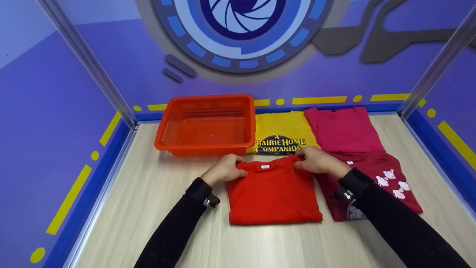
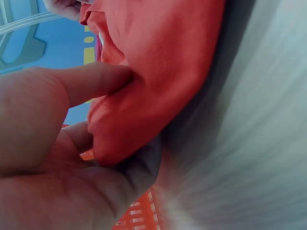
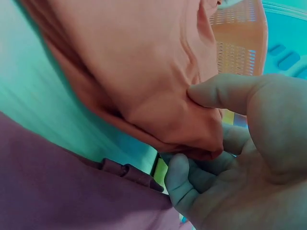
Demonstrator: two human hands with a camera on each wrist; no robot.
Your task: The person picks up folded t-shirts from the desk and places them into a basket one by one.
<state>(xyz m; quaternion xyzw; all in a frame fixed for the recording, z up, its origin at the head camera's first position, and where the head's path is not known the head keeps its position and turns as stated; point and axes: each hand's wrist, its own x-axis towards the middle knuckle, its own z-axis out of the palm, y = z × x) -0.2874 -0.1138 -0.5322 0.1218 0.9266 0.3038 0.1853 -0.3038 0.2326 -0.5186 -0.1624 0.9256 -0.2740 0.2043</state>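
Note:
A folded red T-shirt point(image 1: 273, 193) lies on the table with its collar and small white label toward the back. My left hand point(image 1: 224, 169) pinches its far left corner; in the left wrist view the thumb point(image 2: 98, 81) presses on top and the fingers are tucked beneath the cloth. At the far right corner my right hand point(image 1: 315, 160) pinches the shirt, thumb point(image 3: 218, 92) above and fingers under the fabric. That corner is lifted a little in the right wrist view. Beside the right forearm lies a folded maroon shirt point(image 1: 372, 178) with white flower shapes, partly covered by the sleeve.
An orange plastic basket point(image 1: 208, 152) with perforated sides stands at the back left. To its right lie a folded yellow T-shirt point(image 1: 282, 126) with printed lettering and a folded pink shirt point(image 1: 344, 130). Blue-purple panels point(image 1: 122, 63) wall the table on the back and sides.

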